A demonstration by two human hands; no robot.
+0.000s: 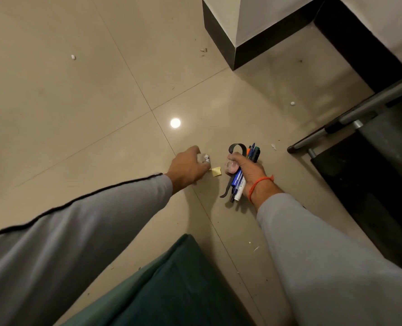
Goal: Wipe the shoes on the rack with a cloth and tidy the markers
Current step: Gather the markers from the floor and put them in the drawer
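Observation:
My right hand [249, 169] grips a bundle of markers and pens [243, 171] held low over the tiled floor; blue, green and orange tips stick out above the fist, and a black strap loops over them. My left hand [187, 167] reaches down to the floor just to the left and curls its fingers round a small white marker or cap [207, 158]. A yellow scrap of paper [216, 171] lies on the tile between the two hands. No shoes or cloth are in view.
A dark rack with grey metal rails [350, 118] stands at the right. A wall corner with black skirting [232, 43] juts out at the top. A green cushion [171, 285] lies at the bottom. Small white bits of litter dot the floor.

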